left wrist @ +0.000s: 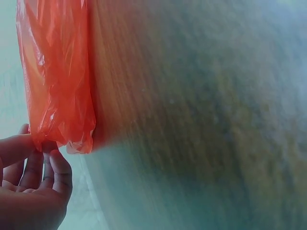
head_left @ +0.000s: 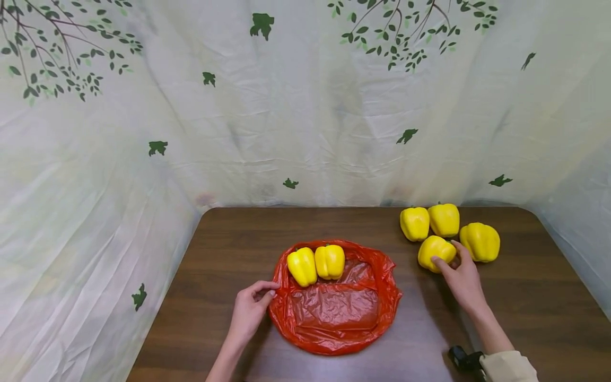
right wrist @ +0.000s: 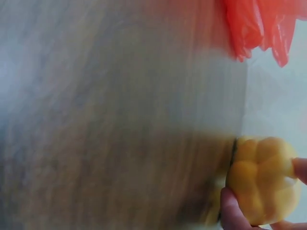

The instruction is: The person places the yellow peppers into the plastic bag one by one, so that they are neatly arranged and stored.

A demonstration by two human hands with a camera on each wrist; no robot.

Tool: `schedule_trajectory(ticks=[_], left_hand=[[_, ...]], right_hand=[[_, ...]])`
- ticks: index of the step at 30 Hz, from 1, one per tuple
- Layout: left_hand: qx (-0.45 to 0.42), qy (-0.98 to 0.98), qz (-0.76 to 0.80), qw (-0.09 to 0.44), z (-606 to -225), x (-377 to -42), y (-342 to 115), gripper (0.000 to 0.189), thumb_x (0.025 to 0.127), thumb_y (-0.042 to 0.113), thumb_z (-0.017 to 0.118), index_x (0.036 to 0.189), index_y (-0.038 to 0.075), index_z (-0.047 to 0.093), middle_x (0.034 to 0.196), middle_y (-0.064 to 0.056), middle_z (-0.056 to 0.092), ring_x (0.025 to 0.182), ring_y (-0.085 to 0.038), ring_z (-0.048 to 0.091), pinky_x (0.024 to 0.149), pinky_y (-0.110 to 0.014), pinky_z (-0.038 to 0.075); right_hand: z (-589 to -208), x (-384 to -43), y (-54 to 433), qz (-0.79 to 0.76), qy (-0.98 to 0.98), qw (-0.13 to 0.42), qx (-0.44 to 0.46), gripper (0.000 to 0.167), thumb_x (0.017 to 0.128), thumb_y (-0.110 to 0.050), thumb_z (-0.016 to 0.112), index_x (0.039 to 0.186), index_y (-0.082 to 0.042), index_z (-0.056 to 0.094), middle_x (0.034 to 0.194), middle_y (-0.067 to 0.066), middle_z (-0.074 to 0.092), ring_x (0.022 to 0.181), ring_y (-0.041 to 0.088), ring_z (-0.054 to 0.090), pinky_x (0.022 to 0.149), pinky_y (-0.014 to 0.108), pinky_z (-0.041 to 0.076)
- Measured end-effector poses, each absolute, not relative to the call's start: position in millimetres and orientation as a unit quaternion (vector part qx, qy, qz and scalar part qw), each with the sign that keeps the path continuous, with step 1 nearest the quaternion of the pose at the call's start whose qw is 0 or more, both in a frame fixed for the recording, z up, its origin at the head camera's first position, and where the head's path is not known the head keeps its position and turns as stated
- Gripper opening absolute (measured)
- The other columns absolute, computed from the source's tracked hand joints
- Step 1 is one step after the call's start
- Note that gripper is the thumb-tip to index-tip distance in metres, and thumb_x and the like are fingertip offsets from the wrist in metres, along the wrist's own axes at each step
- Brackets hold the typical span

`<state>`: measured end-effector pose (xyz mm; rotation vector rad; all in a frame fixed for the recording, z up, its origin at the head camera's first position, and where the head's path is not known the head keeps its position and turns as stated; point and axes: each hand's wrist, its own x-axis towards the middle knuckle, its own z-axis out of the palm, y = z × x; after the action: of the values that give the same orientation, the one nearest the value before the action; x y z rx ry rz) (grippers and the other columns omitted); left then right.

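My left hand [head_left: 250, 310] pinches the left rim of a red plastic bag [head_left: 334, 310], which lies spread with its mouth facing up. Two yellow bell peppers [head_left: 316, 265] sit side by side inside, toward the bag's far left. In the left wrist view, thumb and fingers meet at the edge of the bag [left wrist: 60, 76]. On the right, my right hand [head_left: 460, 278] grips a yellow bell pepper [head_left: 435, 253] between thumb and fingers. The right wrist view shows this pepper's lobed end [right wrist: 261, 179] with fingertips on both sides of it.
Three more yellow peppers stand close behind and beside the held one: a left one [head_left: 414, 224], a middle one [head_left: 444, 219] and a right one [head_left: 480, 242]. Brown wooden table [head_left: 229, 239]. A pale leaf-printed curtain [head_left: 324, 116] hangs behind its far edge.
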<state>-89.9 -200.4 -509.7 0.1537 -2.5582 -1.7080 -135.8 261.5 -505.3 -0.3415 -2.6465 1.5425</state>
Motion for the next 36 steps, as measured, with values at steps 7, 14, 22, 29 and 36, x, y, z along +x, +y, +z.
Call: schedule_trajectory(ticks=[7,14,22,29,36], left_hand=[[0.052,-0.832,-0.551,0.035,-512,-90,-201,0.019,0.089,-0.005,0.066,0.095,0.009,0.076,0.091,-0.006,0.070,0.069,-0.022,0.058,0.060,-0.028,0.052],[0.055,-0.829,-0.555,0.033,-510,-90,-201,0.018,0.089,-0.004,0.066,0.096,0.010,0.076,0.092,-0.006,0.070,0.070,-0.023,0.059,0.061,-0.029,0.053],[0.060,-0.833,-0.549,0.027,-511,-91,-201,0.018,0.090,-0.003,0.066,0.096,0.010,0.076,0.093,-0.006,0.070,0.072,-0.022,0.059,0.063,-0.028,0.053],[0.063,-0.832,-0.550,0.026,-510,-90,-201,0.018,0.090,-0.003,0.066,0.096,0.010,0.076,0.093,-0.006,0.070,0.073,-0.023,0.059,0.063,-0.028,0.053],[0.067,-0.832,-0.551,0.020,-510,-91,-201,0.018,0.090,-0.003,0.065,0.097,0.011,0.076,0.094,-0.006,0.070,0.073,-0.023,0.059,0.062,-0.028,0.053]], right_hand=[[-494,-133,251,0.535,-0.839,0.046,-0.088,0.080,0.094,-0.037,0.066,0.152,0.000,0.025,0.146,0.029,0.036,0.122,0.043,0.047,0.075,0.006,0.042],[-477,-127,238,0.514,-0.854,0.054,-0.061,0.076,0.092,-0.037,0.069,0.150,-0.005,0.033,0.147,0.020,0.039,0.121,0.041,0.050,0.076,0.008,0.041],[-466,-125,224,0.514,-0.855,0.059,-0.030,0.071,0.092,-0.034,0.069,0.148,-0.008,0.035,0.146,0.017,0.040,0.119,0.043,0.050,0.078,0.016,0.046],[-459,-121,211,0.523,-0.850,0.055,-0.013,0.070,0.091,-0.029,0.071,0.148,-0.008,0.036,0.147,0.017,0.039,0.119,0.043,0.050,0.076,0.014,0.046],[-455,-118,199,0.526,-0.850,0.032,0.000,0.074,0.090,-0.031,0.073,0.150,-0.011,0.033,0.149,0.015,0.037,0.121,0.038,0.048,0.084,0.030,0.053]])
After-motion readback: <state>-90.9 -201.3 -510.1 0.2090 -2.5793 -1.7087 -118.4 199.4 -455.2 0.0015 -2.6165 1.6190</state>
